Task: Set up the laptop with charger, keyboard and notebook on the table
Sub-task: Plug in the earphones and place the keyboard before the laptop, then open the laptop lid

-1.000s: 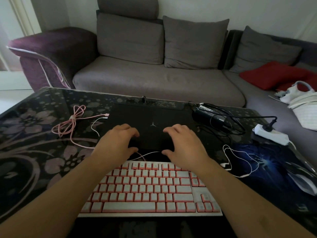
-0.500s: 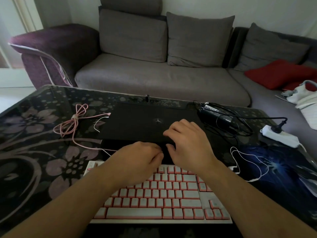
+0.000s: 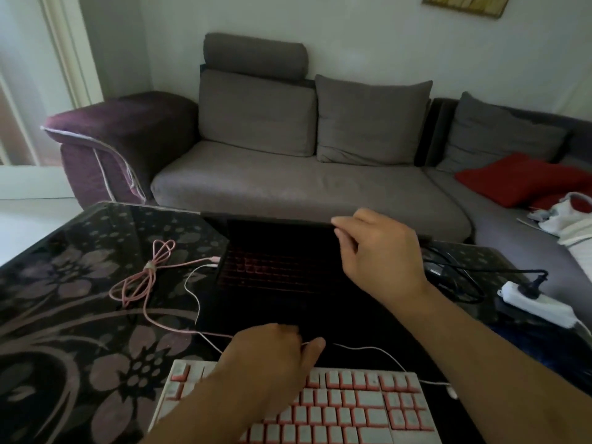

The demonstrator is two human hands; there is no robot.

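The black laptop (image 3: 272,277) stands open on the table, its keys glowing faint red, its lid tilted back towards the sofa. My right hand (image 3: 381,254) pinches the lid's top edge near its right end. My left hand (image 3: 272,350) presses down on the front edge of the laptop's base, fingers bent. A white keyboard (image 3: 352,408) with pink key sides lies in front of the laptop, partly under my left forearm. The charger's black cable (image 3: 455,277) loops at the laptop's right, plugged into a white power strip (image 3: 538,302). No notebook is in view.
A bundled pink cable (image 3: 144,274) and a thin white cable (image 3: 192,290) lie left of the laptop on the dark flowered glass table (image 3: 80,315). A grey sofa (image 3: 288,184) with a red cushion (image 3: 519,181) stands behind the table.
The laptop's lid has gone from shut to open. My right hand rose with the lid's edge while my left hand stayed at the base's front. The camera tilted up.
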